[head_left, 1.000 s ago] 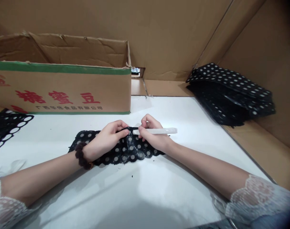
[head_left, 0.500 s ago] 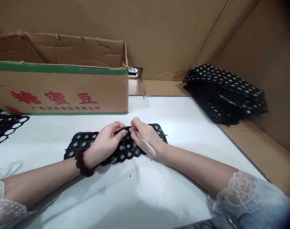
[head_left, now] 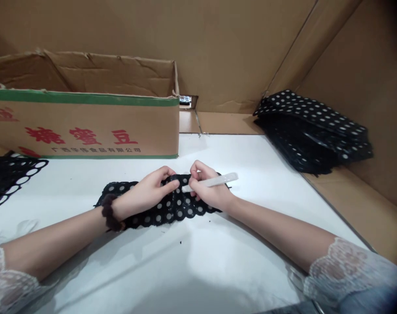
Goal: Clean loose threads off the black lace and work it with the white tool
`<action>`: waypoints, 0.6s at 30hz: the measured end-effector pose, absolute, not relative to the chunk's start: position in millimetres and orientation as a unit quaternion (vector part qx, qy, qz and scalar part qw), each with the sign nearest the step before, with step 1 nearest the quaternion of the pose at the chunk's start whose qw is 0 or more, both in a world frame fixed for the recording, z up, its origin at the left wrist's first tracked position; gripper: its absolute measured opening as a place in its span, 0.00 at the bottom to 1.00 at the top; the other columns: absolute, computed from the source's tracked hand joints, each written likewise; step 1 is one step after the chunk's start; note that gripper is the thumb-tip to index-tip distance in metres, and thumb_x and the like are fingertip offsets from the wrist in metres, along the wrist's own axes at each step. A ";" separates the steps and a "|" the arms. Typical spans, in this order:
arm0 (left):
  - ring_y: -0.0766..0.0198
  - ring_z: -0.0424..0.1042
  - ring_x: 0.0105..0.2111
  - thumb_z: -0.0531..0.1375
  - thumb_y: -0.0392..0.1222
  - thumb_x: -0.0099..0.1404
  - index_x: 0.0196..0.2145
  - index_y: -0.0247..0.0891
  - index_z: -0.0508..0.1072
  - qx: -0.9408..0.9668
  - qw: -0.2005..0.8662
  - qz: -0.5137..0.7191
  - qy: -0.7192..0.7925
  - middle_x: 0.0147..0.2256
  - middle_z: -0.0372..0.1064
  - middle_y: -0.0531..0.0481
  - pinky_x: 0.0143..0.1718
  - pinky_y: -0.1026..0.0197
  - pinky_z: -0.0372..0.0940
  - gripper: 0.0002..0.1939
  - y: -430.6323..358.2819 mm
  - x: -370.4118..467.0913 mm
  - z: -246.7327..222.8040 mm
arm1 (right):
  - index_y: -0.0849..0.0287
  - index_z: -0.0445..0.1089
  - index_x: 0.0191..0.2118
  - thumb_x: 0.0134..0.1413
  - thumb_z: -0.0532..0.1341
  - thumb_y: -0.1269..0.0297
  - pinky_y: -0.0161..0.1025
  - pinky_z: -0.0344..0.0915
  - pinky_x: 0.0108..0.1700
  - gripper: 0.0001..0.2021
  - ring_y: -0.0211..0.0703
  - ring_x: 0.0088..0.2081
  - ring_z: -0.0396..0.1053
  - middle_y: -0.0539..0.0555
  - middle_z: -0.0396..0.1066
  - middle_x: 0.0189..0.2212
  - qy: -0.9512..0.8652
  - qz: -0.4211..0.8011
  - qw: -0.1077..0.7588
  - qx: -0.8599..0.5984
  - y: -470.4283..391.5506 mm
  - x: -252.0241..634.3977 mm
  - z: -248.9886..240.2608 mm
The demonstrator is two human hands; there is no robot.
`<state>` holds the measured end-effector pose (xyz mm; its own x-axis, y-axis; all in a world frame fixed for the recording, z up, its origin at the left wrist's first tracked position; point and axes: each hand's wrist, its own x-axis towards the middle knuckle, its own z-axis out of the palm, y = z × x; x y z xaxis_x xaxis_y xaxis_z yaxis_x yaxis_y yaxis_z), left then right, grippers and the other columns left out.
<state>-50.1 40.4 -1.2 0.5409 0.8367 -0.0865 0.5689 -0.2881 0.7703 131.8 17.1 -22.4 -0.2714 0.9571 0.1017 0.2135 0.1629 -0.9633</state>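
Note:
A black sheet (head_left: 165,205) of joined rings with pale round dots lies on the white tabletop in front of me. My left hand (head_left: 147,192) rests over its left half, the thumb on top and the curled fingers at its far edge, closed on the sheet. In my right hand (head_left: 211,187) is a slim white pen-like stick (head_left: 228,178), pinched between thumb and fingers above the right half. The stick's left tip points at the sheet near my left thumb; I cannot tell whether it touches. Part of the sheet is hidden beneath both hands.
An open cardboard box (head_left: 113,117) with green edges and red lettering stands at the back left. Black ring-edged sheets (head_left: 11,174) lie at the far left. A stack of black dotted sheets (head_left: 316,131) leans at the right against the cardboard wall (head_left: 224,56).
My right hand has drawn back slightly right from my left fingers. The white stick has swung from slanting down toward me to nearly level, its rear end now up to the right.

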 end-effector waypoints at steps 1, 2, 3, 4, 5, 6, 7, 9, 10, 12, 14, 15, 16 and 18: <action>0.62 0.65 0.38 0.51 0.50 0.59 0.38 0.39 0.62 0.791 0.403 0.149 0.436 0.36 0.66 0.53 0.39 0.62 0.59 0.14 41.7 -51.7 2.1 | 0.55 0.48 0.29 0.48 0.49 0.71 0.30 0.54 0.20 0.06 0.34 0.20 0.61 0.44 0.55 0.18 -0.650 0.463 0.397 -0.454 17.2 132.1 -22.5; 0.62 0.65 0.38 0.53 0.51 0.57 0.39 0.40 0.63 0.800 0.403 0.125 0.428 0.37 0.66 0.53 0.39 0.62 0.59 0.15 42.9 -53.0 4.9 | 0.55 0.48 0.29 0.47 0.49 0.72 0.30 0.54 0.21 0.06 0.34 0.21 0.61 0.44 0.55 0.18 -0.649 0.462 0.395 -0.458 17.2 132.2 -22.3; 0.61 0.65 0.38 0.54 0.51 0.56 0.38 0.40 0.63 0.809 0.393 0.101 0.426 0.37 0.67 0.53 0.39 0.62 0.59 0.15 43.9 -54.0 7.1 | 0.55 0.48 0.29 0.47 0.49 0.72 0.30 0.54 0.21 0.06 0.34 0.21 0.61 0.44 0.56 0.18 -0.648 0.463 0.392 -0.460 16.9 132.3 -22.0; 0.61 0.66 0.37 0.55 0.50 0.55 0.37 0.40 0.64 0.818 0.372 0.082 0.431 0.36 0.67 0.53 0.37 0.62 0.59 0.14 44.8 -54.7 8.6 | 0.55 0.48 0.29 0.47 0.49 0.72 0.30 0.54 0.21 0.06 0.34 0.21 0.62 0.44 0.56 0.18 -0.650 0.461 0.388 -0.462 16.5 132.4 -21.4; 0.61 0.66 0.35 0.55 0.50 0.55 0.35 0.40 0.65 0.825 0.347 0.067 0.442 0.35 0.67 0.53 0.36 0.62 0.59 0.14 45.3 -54.9 9.5 | 0.55 0.48 0.29 0.47 0.49 0.72 0.31 0.54 0.21 0.06 0.35 0.21 0.62 0.44 0.56 0.18 -0.656 0.456 0.384 -0.463 16.0 132.4 -20.8; 0.60 0.66 0.34 0.54 0.51 0.55 0.33 0.39 0.65 0.830 0.320 0.056 0.454 0.33 0.67 0.53 0.34 0.62 0.58 0.13 45.5 -54.8 9.9 | 0.56 0.48 0.28 0.48 0.49 0.71 0.31 0.54 0.22 0.06 0.34 0.21 0.62 0.44 0.56 0.19 -0.665 0.447 0.382 -0.461 15.4 132.3 -20.2; 0.60 0.66 0.34 0.54 0.51 0.55 0.32 0.39 0.65 0.834 0.295 0.049 0.464 0.32 0.67 0.53 0.33 0.62 0.58 0.13 45.5 -54.5 9.9 | 0.56 0.49 0.28 0.48 0.50 0.71 0.31 0.54 0.23 0.06 0.34 0.22 0.62 0.44 0.56 0.19 -0.675 0.435 0.380 -0.459 14.8 132.2 -19.6; 0.58 0.66 0.34 0.54 0.51 0.55 0.31 0.39 0.65 0.841 0.255 0.043 0.475 0.31 0.67 0.52 0.32 0.62 0.57 0.13 44.9 -53.6 9.5 | 0.56 0.49 0.28 0.49 0.50 0.69 0.31 0.53 0.23 0.05 0.34 0.22 0.62 0.44 0.56 0.20 -0.697 0.411 0.372 -0.455 13.7 132.1 -18.4; 0.58 0.66 0.34 0.54 0.51 0.55 0.31 0.39 0.65 0.843 0.245 0.041 0.477 0.31 0.67 0.52 0.32 0.62 0.56 0.13 44.7 -53.2 9.3 | 0.56 0.49 0.28 0.49 0.50 0.70 0.31 0.53 0.24 0.05 0.33 0.22 0.62 0.44 0.56 0.20 -0.706 0.401 0.367 -0.455 13.3 132.1 -18.0; 0.59 0.66 0.33 0.54 0.52 0.55 0.30 0.39 0.65 0.843 0.249 0.035 0.476 0.31 0.68 0.52 0.32 0.62 0.56 0.13 44.8 -52.9 9.3 | 0.56 0.49 0.28 0.49 0.50 0.70 0.32 0.53 0.24 0.05 0.33 0.22 0.61 0.44 0.56 0.20 -0.715 0.388 0.360 -0.456 13.1 132.4 -17.7; 0.59 0.66 0.33 0.53 0.51 0.55 0.30 0.39 0.65 0.839 0.268 0.034 0.473 0.31 0.68 0.52 0.32 0.62 0.56 0.13 45.5 -53.1 9.7 | 0.56 0.49 0.28 0.49 0.49 0.71 0.32 0.52 0.24 0.05 0.33 0.22 0.60 0.44 0.56 0.19 -0.716 0.386 0.359 -0.458 13.4 132.8 -17.6; 0.60 0.66 0.32 0.53 0.51 0.55 0.30 0.39 0.65 0.837 0.276 0.033 0.471 0.31 0.68 0.53 0.32 0.62 0.56 0.12 45.9 -53.2 10.2 | 0.56 0.49 0.28 0.49 0.49 0.71 0.32 0.52 0.24 0.05 0.33 0.22 0.60 0.44 0.56 0.19 -0.716 0.386 0.359 -0.459 13.5 132.9 -17.5; 0.60 0.66 0.32 0.53 0.51 0.55 0.30 0.39 0.65 0.835 0.282 0.033 0.471 0.30 0.68 0.53 0.31 0.63 0.56 0.12 46.0 -53.3 10.8 | 0.56 0.49 0.28 0.49 0.49 0.70 0.32 0.52 0.24 0.05 0.33 0.22 0.59 0.44 0.56 0.19 -0.717 0.384 0.357 -0.459 13.6 133.0 -17.1; 0.61 0.66 0.32 0.53 0.50 0.55 0.29 0.39 0.65 0.833 0.283 0.035 0.474 0.30 0.68 0.53 0.31 0.63 0.56 0.11 45.2 -52.9 12.1 | 0.56 0.49 0.28 0.50 0.49 0.69 0.32 0.50 0.24 0.05 0.32 0.22 0.56 0.44 0.55 0.20 -0.726 0.374 0.347 -0.462 13.4 132.9 -15.3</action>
<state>-52.9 45.2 12.1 0.5474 0.8103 -0.2092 0.7704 -0.3902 0.5043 132.9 13.4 -15.3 -0.3327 0.9297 0.1580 0.4104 0.2936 -0.8633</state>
